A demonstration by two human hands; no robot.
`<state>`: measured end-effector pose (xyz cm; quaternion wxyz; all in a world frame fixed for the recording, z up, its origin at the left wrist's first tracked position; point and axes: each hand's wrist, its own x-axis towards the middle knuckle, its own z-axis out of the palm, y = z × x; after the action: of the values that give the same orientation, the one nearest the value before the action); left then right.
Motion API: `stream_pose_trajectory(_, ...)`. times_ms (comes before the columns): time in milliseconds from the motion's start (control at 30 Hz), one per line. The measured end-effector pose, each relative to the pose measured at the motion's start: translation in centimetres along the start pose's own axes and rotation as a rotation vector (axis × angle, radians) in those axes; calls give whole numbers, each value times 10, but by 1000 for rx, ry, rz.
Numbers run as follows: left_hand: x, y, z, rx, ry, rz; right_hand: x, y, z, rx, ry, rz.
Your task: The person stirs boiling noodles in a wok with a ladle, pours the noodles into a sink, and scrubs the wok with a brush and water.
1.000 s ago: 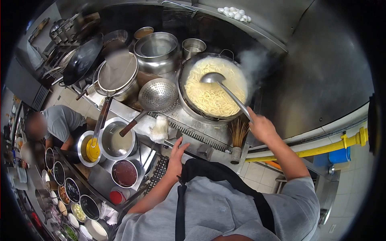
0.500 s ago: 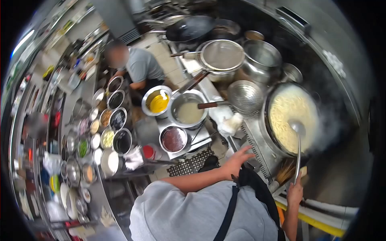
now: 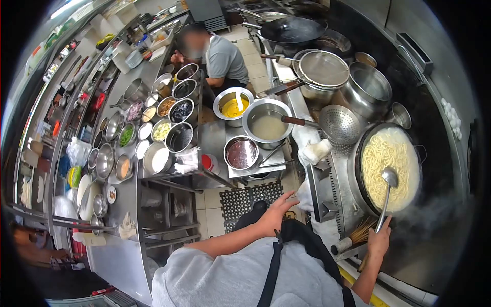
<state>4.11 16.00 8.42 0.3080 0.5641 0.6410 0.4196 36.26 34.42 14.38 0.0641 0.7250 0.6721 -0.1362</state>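
Observation:
My right hand (image 3: pixel 378 241) is wrapped round the long handle of a metal ladle (image 3: pixel 389 178). The ladle's bowl rests among pale noodles (image 3: pixel 382 158) in cloudy, steaming liquid, inside a large wok (image 3: pixel 354 166) on the stove. Just left of that hand lies a bamboo brush (image 3: pixel 361 233) with stiff bristles. My left hand (image 3: pixel 277 211) hangs in front of my body, fingers spread, with nothing in it. Nearest to it is the metal stove edge, where white cloths (image 3: pixel 315 151) are draped. A perforated strainer (image 3: pixel 339 124) with a wooden handle sits beyond the wok.
On a low stand are a pot of cloudy liquid (image 3: pixel 266 111), a bowl of yellow liquid (image 3: pixel 225 104) and a pot of dark red sauce (image 3: pixel 228 152). The left counter (image 3: pixel 115 256) holds several ingredient containers. Another person (image 3: pixel 225 59) works behind it. A black mat (image 3: pixel 240 197) covers the floor.
The view has swung, so the scene sits further right. The ladle's bowl has shifted within the noodles, which show more clearly. My left hand has lowered slightly, fingers still apart.

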Motion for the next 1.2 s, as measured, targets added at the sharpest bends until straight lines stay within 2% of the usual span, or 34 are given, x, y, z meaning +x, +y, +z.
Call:
stream_pose_trajectory(100, -13, -3, -6, -21, 36, 15, 6, -17, 17, 174, 255, -385)
stream_pose_trajectory(133, -18, -4, -11, -22, 49, 20, 1, -30, 19, 171, 263, -397)
stream_pose_trajectory(200, -30, -8, -22, -55, 81, -5, -17, -65, 21, 178, 49, -497)
stream_pose_trajectory(267, -49, -15, -37, -75, 134, -17, -35, -94, 40, 59, -117, -536)
stream_pose_trajectory(333, -77, -26, -57, -87, 184, -42, -44, -113, 81, 58, -182, -641)
stream_pose_trajectory(400, -106, -43, -81, -1, 280, -35, -69, -144, 109, -89, -359, -724)
stream_pose_trajectory(433, -120, -50, -91, -25, 317, -91, -85, -162, 116, -88, -359, -732)
stream_pose_trajectory(500, -152, -75, -107, -2, 365, -98, -116, -200, 128, -180, -500, -762)
stream_pose_trajectory(700, -236, -120, -151, -65, 571, -219, -171, -278, 168, -284, -526, -850)
stream_pose_trajectory(800, -272, -126, -169, -86, 659, -241, -192, -311, 177, -383, -567, -861)
stream_pose_trajectory(867, -291, -123, -179, -80, 687, -269, -202, -328, 186, -391, -536, -947)
stream_pose_trajectory(967, -327, -109, -208, -7, 679, -352, -206, -353, 203, -424, -602, -999)
stream_pose_trajectory(1033, -369, -98, -268, -794, 82, -435, -198, -366, 219, -335, -598, -1110)
stream_pose_trajectory(1067, -390, -90, -301, -848, 28, -386, -190, -374, 228, -340, -614, -1150)
stream_pose_trajectory(1100, -404, -81, -325, -892, 229, -236, -178, -381, 240, -308, -664, -1161)
stream_pose_trajectory(1133, -406, -59, -350, -866, 491, -199, -165, -388, 254, -277, -715, -1170)
stream_pose_trajectory(1200, -404, -43, -401, -183, 937, -261, -138, -398, 286, -451, -696, -1185)
